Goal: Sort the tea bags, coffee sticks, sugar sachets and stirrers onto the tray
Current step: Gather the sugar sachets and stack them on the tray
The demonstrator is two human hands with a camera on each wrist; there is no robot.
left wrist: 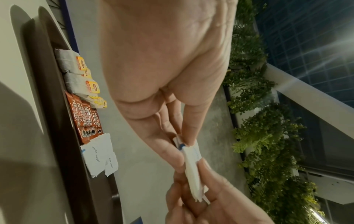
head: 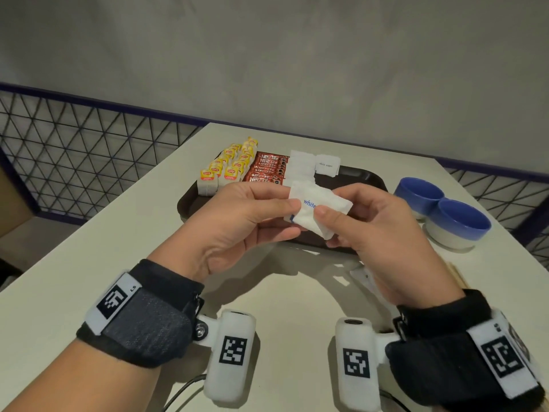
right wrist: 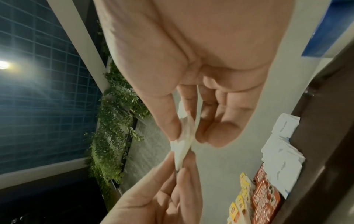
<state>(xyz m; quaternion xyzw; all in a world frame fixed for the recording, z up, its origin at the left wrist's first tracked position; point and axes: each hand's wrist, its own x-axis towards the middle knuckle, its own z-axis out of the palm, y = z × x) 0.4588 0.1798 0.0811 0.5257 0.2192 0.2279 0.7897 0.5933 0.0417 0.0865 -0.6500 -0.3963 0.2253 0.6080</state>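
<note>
Both hands hold white sugar sachets (head: 319, 214) between them above the near edge of the dark brown tray (head: 367, 176); at least two sachets overlap. My left hand (head: 292, 218) pinches their left end between thumb and fingers. My right hand (head: 328, 228) pinches the right end. The left wrist view shows the sachets (left wrist: 193, 174) edge-on, the right wrist view likewise (right wrist: 184, 150). On the tray lie yellow-tagged tea bags (head: 228, 169) at the left, red coffee sticks (head: 267, 171) beside them, then more sugar sachets (head: 301, 168). Wooden stirrers (head: 457, 276) show on the table beside my right wrist.
Two blue bowls (head: 419, 194) (head: 459, 223) stand on the white table right of the tray. A loose white sachet (head: 364, 278) lies under my right hand. A wire-mesh railing (head: 74, 150) runs behind the table. The tray's right part is bare.
</note>
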